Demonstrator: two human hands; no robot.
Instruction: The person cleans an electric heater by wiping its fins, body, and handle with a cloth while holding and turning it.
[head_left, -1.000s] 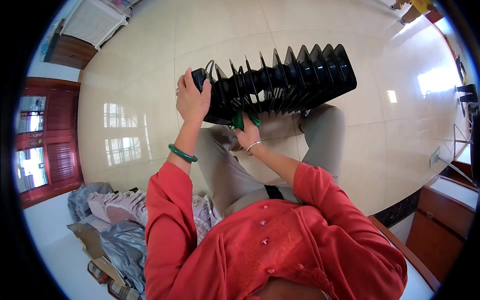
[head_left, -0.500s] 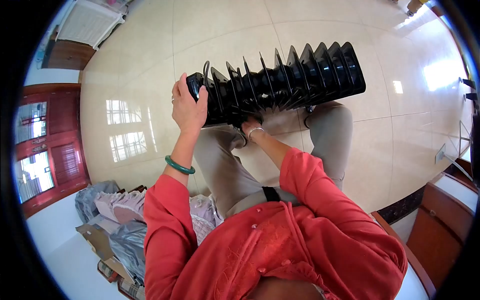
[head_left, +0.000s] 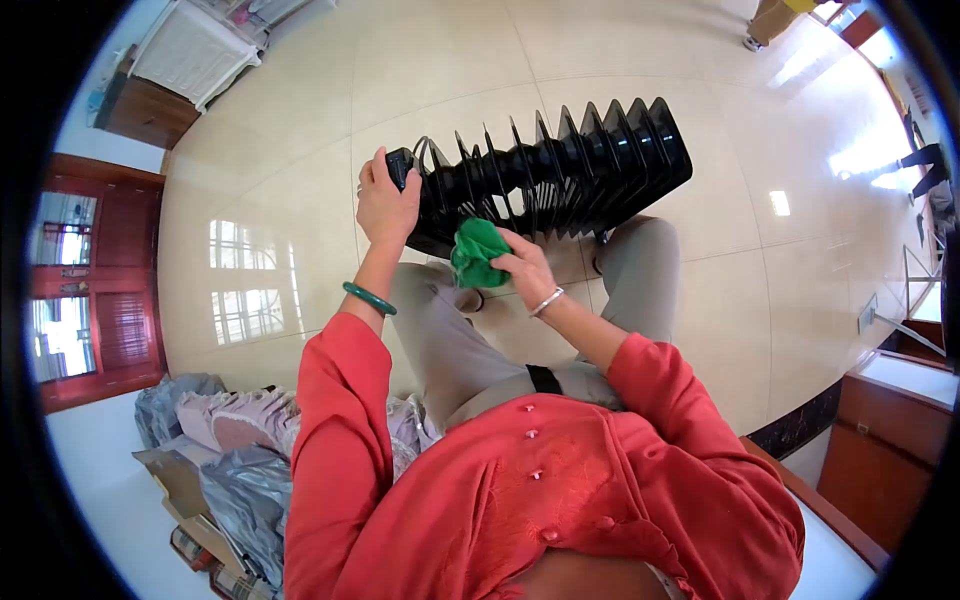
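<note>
A black finned radiator heater (head_left: 560, 165) lies across my knees, its fins pointing up and away from me. My left hand (head_left: 388, 208) is closed around the black control box at its left end, thumb on the near side. In my right hand (head_left: 525, 268) a crumpled green cloth (head_left: 480, 250) is pinched. The cloth is beside the lower edge of the fins, near the left half of the heater. Whether it touches the fins I cannot tell.
Shiny beige floor tiles (head_left: 440, 60) spread around me. Plastic-wrapped bundles (head_left: 245, 495) and cardboard lie at the lower left. A red door (head_left: 100, 290) is at the left, a wooden cabinet (head_left: 890, 415) at the right. Part of another person's leg (head_left: 770, 22) shows at the top right.
My right hand has come out from under the heater's fins toward me, and the green cloth in it now shows. The heater has shifted slightly left in view, my left hand still on it.
</note>
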